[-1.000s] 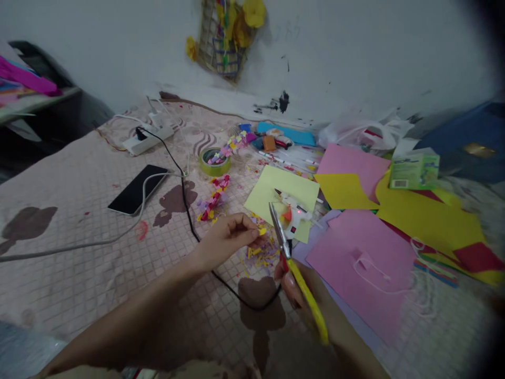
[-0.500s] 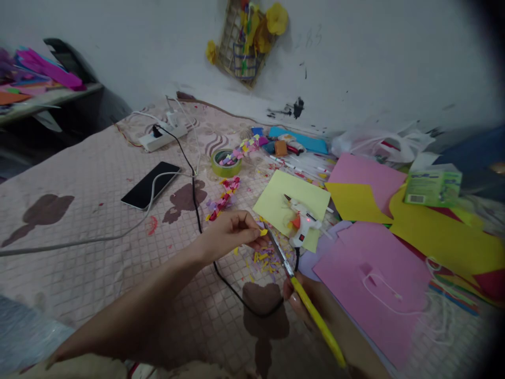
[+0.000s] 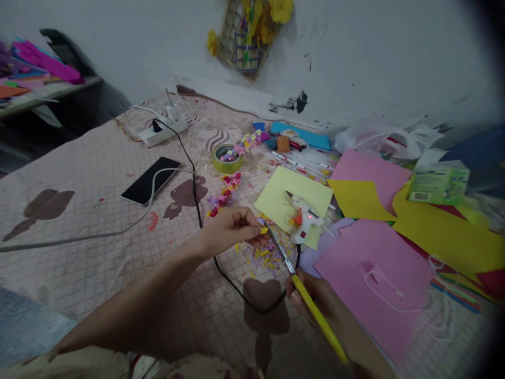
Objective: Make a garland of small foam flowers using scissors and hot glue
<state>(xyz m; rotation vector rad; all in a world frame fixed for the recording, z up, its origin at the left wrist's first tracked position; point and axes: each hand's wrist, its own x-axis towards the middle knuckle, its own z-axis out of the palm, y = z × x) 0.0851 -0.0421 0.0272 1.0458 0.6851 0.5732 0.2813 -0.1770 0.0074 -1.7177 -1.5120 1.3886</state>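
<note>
Head camera view, looking down on a cloth-covered surface (image 3: 98, 216) against a wall. The left hand (image 3: 226, 231) is in a pinch grip, thumb and fingertips closed on a tiny yellow paper piece (image 3: 264, 230), held above the surface near the middle of the view. The fingers seem to take only its near end, probably so the other edge stays exposed to the blades. The right hand's (image 3: 311, 297) grip is wrapped around the yellow-handled scissors (image 3: 317, 314), which point up and leftward, tips right at the paper piece; whether they touch it, I cannot tell. Paper clippings (image 3: 268, 258) lie scattered beneath both hands, where trimmings would naturally drop.

Just beyond, a white glue gun (image 3: 305, 223) lies on a pale yellow sheet (image 3: 276, 192), perhaps to keep drips off the cloth. Its black cord (image 3: 232, 284) loops beneath the hands toward a white power strip (image 3: 163, 134), whose place at the back left leaves the working area freer. Small paper-flower strands (image 3: 224, 195) rest near a tape roll (image 3: 228, 164); pink sheets (image 3: 371, 284) sit at the right, within reach.
</note>
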